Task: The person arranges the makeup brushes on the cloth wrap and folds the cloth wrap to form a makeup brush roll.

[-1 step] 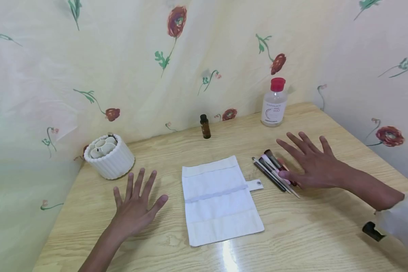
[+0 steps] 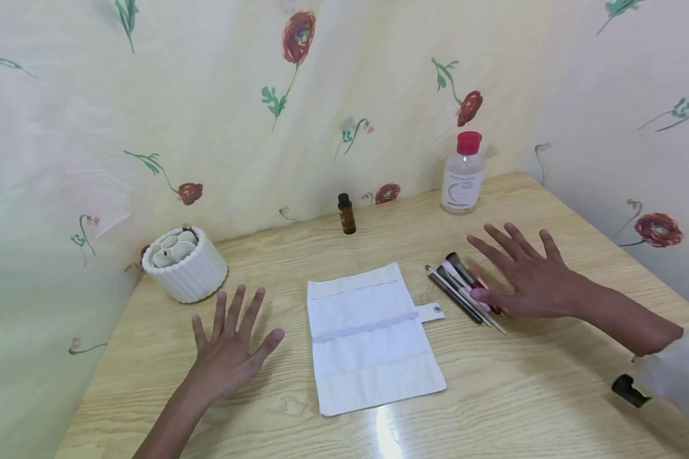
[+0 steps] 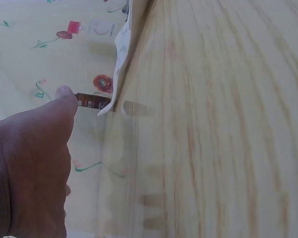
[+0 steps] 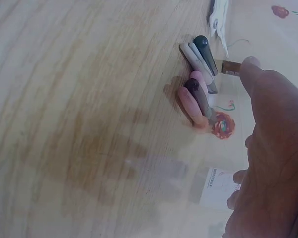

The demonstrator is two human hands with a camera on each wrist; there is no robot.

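A white fabric brush roll (image 2: 373, 363) lies unfolded on the table, its snap strap (image 2: 430, 312) pointing right. Several makeup brushes (image 2: 455, 294) lie in a loose bundle beside that strap. My left hand (image 2: 224, 357) is held to the left of the roll with fingers spread and nothing in it. Over on the right, my right hand (image 2: 534, 280) is spread in the same way, its thumb overlapping the brushes in the head view. The right wrist view shows a gap between that hand and the brushes (image 4: 203, 54). Finger shadows fall on the wood in both wrist views.
A white ribbed pot (image 2: 201, 274) with a divided top stands at the back left. Near the back edge are a small brown bottle (image 2: 347, 220) with a black cap and a clear bottle (image 2: 462, 185) with a red cap. Flowered cloth (image 2: 218, 115) hangs behind the table.
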